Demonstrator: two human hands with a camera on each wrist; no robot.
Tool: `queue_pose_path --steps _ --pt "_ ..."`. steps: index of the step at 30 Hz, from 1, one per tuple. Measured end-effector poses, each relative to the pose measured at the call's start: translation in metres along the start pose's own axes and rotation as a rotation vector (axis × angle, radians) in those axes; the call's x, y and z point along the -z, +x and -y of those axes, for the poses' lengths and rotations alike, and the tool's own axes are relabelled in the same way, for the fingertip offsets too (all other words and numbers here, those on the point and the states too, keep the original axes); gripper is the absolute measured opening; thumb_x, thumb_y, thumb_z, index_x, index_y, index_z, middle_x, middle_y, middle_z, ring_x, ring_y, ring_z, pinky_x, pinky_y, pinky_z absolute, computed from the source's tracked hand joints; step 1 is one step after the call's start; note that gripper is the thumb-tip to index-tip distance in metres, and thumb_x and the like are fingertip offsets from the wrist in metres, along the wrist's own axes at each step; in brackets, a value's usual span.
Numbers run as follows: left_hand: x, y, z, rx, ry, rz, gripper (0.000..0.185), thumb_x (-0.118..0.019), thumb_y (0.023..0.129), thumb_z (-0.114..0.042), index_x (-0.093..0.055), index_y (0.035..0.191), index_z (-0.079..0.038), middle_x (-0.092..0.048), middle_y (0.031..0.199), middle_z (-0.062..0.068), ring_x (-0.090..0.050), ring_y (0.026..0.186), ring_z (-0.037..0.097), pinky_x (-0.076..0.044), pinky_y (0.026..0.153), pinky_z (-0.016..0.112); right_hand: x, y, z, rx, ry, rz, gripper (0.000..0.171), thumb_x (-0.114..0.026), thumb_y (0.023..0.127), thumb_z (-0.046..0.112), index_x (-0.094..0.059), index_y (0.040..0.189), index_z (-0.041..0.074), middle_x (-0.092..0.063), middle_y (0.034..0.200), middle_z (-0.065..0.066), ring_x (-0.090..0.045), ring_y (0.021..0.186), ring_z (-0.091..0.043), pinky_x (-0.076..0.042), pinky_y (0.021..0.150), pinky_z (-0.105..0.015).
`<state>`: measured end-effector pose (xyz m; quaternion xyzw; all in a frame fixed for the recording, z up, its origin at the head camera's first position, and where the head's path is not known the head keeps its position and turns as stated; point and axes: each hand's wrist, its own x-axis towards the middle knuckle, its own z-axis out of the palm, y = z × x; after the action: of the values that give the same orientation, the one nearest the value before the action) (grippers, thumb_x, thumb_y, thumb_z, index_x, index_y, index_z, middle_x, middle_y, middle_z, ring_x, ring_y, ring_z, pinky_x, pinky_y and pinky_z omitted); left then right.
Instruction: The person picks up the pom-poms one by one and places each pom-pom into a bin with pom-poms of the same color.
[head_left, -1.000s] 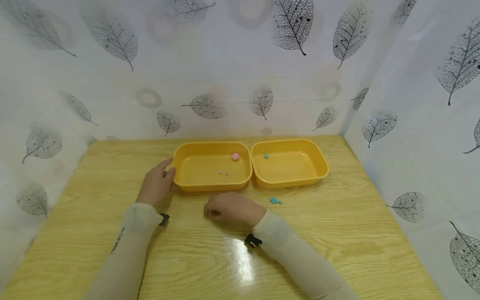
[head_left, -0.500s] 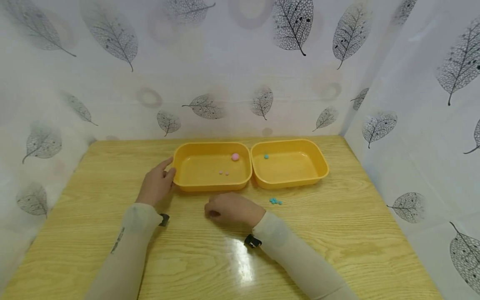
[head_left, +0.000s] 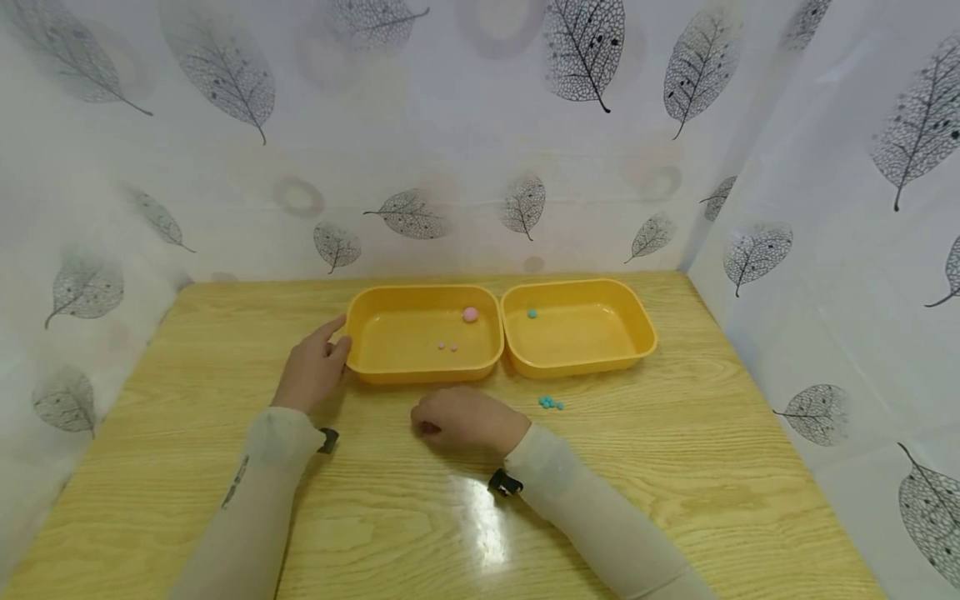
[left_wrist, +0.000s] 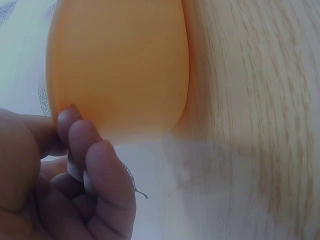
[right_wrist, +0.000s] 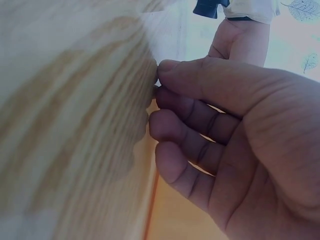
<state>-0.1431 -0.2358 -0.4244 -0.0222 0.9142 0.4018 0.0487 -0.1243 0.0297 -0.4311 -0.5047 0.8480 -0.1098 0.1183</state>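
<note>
Left yellow tray touched by left hand, fingers loosely bent; wood-grain tabletop touched by curled right hand, contents cannot be told.

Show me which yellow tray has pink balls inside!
The left tray, the one touched by the left hand; the right tray holds a blue ball instead.

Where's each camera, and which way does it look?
Head: on the head, facing forward and down at the left tray and right tray; left hand, right hand and sleeves show.
Left wrist: worn there, facing the left tray's end; the left hand shows.
Right wrist: worn there, facing the table; the right hand shows, with the left sleeve beyond.
Shared: head and left wrist both show the left hand touching the left tray.
</note>
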Motion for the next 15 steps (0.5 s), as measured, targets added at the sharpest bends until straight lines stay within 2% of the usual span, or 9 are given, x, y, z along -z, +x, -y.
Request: queue_pose_path --steps 9,15 --pt "0.0003 0.0003 0.0010 0.007 -0.002 0.009 0.057 -0.041 0.112 -0.032 -0.030 0.164 -0.011 -0.065 0.079 0.014 -0.053 0.062 0.021 -0.047 0.055 0.032 0.0017 -0.0024 0.0005 -0.002 0.050 -0.041 0.017 -0.063 0.099 0.016 -0.062 0.084 0.024 -0.054 0.081 0.012 -0.048 0.073 -0.004 -0.041 0.069 -0.019" --pt "0.0007 0.0006 0.0006 0.009 -0.004 0.009 0.057 -0.041 0.112 -0.032 -0.030 0.164 -0.011 -0.065 0.078 0.013 -0.053 0.061 0.022 -0.046 0.054 0.032 0.0070 -0.0072 0.0005 -0.041 0.176 -0.097 0.020 -0.063 0.099 0.019 -0.061 0.081 0.026 -0.054 0.078 0.015 -0.049 0.070 -0.002 -0.043 0.066 -0.021"
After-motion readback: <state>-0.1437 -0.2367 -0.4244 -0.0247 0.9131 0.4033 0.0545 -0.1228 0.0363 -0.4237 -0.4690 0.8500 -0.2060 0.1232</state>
